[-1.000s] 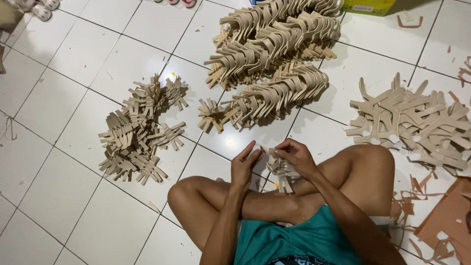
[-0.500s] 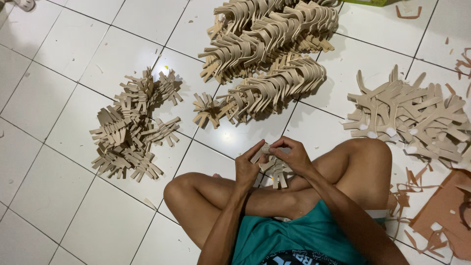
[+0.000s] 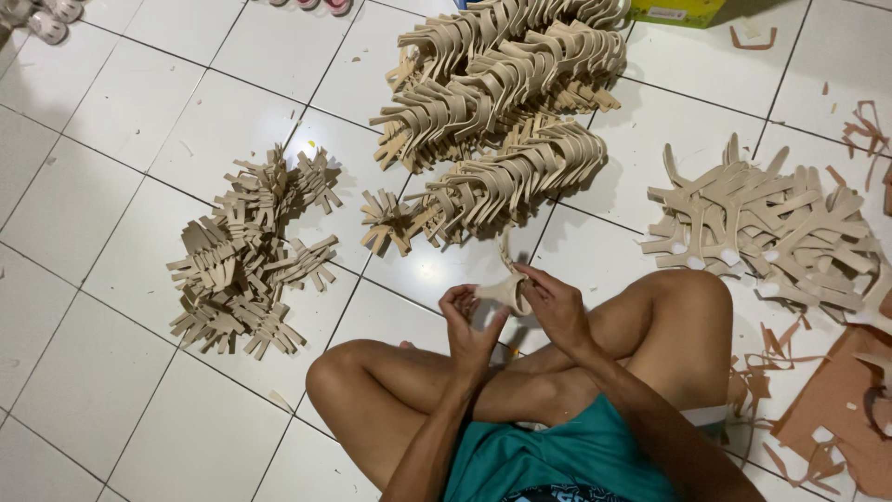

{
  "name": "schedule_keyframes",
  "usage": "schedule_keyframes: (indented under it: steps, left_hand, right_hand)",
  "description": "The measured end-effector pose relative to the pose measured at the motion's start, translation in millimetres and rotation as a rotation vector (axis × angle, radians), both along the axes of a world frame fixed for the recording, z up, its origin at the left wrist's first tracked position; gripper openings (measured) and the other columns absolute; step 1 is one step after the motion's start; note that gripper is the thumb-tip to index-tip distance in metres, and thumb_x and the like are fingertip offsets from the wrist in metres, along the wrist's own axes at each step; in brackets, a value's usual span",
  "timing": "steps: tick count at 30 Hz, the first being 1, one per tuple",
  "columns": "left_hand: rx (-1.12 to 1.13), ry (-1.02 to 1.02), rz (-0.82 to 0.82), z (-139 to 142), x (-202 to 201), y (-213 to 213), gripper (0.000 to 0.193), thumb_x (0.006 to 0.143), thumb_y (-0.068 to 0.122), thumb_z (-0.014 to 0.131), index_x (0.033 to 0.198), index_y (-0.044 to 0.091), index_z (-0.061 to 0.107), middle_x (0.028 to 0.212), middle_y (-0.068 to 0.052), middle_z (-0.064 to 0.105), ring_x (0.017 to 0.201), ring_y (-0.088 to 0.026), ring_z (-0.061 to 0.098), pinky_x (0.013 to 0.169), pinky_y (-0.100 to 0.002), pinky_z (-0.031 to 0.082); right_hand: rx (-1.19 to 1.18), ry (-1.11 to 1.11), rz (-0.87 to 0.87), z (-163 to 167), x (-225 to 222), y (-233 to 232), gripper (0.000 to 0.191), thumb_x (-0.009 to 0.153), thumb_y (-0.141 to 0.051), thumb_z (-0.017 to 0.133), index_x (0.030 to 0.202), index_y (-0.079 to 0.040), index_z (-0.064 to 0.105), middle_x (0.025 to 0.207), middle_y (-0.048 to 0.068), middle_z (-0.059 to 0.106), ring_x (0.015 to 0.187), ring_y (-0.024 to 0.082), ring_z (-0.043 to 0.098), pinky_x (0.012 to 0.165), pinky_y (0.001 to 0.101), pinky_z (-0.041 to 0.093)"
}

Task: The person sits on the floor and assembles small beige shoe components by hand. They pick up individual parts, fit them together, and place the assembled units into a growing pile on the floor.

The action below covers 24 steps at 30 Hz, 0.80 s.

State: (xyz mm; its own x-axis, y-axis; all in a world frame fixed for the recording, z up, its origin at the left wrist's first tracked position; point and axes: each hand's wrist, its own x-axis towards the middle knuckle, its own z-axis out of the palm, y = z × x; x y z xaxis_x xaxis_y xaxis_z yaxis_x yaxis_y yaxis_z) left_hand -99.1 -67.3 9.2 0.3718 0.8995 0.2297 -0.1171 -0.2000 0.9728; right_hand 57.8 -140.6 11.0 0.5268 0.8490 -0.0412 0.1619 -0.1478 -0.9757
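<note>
Just in front of the crossed legs [image 3: 520,381] of the person sitting on the white tiled floor [image 3: 111,390], both hands meet on one beige cut-out piece [image 3: 506,290]. The left hand [image 3: 469,321] pinches its near end between thumb and fingers, closed on it; the right hand [image 3: 556,305] closes round its other end, fingers curled over the top. The piece is held clear of the floor, just above the knees, with a thin strap of it sticking up toward the stacks.

Beyond the legs lies a long, tightly packed row of curved beige pieces [image 3: 506,181], and behind that a bigger heap of the same [image 3: 502,70]. To the left of the legs, well apart, is a looser pile of comb-edged pieces [image 3: 246,256]. To the right of the legs flat cut-outs lie scattered [image 3: 771,228], with brown offcuts [image 3: 836,409] near the knee.
</note>
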Motion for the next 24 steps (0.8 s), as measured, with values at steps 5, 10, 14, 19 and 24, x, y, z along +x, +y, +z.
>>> schedule_keyframes:
  steps: [5, 10, 14, 19, 24]
  left_hand:
    - [-0.005, 0.353, -0.175, 17, -5, 9, 0.041, 0.093, 0.025, 0.079, 0.119, -0.003, 0.064, 0.105, -0.019, 0.075, 0.097, -0.022, 0.069, 0.085, -0.037, 0.055]
    - [-0.259, 0.401, -0.226, 28, 1, 6, 0.034, 0.096, 0.028, 0.070, 0.118, 0.002, 0.072, 0.095, -0.014, 0.078, 0.084, -0.019, 0.070, 0.074, -0.033, 0.055]
    - [-0.159, 0.360, -0.157, 17, -2, 19, 0.031, 0.099, 0.027, 0.066, 0.115, 0.002, 0.075, 0.099, -0.013, 0.078, 0.086, -0.021, 0.070, 0.078, -0.034, 0.056]
    - [0.193, 0.604, 0.293, -8, -16, 107, 0.032, 0.097, 0.021, 0.070, 0.119, -0.002, 0.066, 0.122, -0.021, 0.067, 0.114, -0.033, 0.064, 0.099, -0.045, 0.052]
    - [0.541, 0.920, 0.504, -18, -16, 193, 0.067, 0.073, 0.020, 0.082, 0.133, -0.001, 0.062, 0.127, -0.042, 0.046, 0.117, -0.057, 0.054, 0.086, -0.059, 0.050]
  right_hand:
    - [-0.018, -0.314, 0.134, 14, -6, -8, 0.054, 0.089, -0.007, 0.072, 0.141, -0.009, 0.062, 0.115, 0.014, 0.073, 0.102, 0.015, 0.070, 0.084, 0.0276, 0.057]
    - [0.021, -0.144, 0.118, 2, -3, -6, 0.034, 0.093, -0.010, 0.075, 0.127, -0.008, 0.073, 0.119, 0.013, 0.077, 0.104, 0.018, 0.073, 0.085, 0.0283, 0.058]
    - [0.059, 0.046, 0.069, -18, 8, -8, 0.033, 0.096, -0.011, 0.073, 0.127, -0.001, 0.071, 0.117, 0.012, 0.074, 0.104, 0.018, 0.070, 0.088, 0.0292, 0.056]
    - [0.065, 0.451, -0.083, -36, 44, -14, 0.040, 0.097, -0.014, 0.068, 0.132, 0.001, 0.056, 0.119, 0.008, 0.072, 0.108, 0.011, 0.067, 0.088, 0.0245, 0.054]
    - [-0.032, 0.279, 0.002, -33, 39, -9, 0.055, 0.089, -0.009, 0.078, 0.137, 0.002, 0.053, 0.114, 0.009, 0.062, 0.081, 0.014, 0.057, 0.061, 0.0294, 0.046]
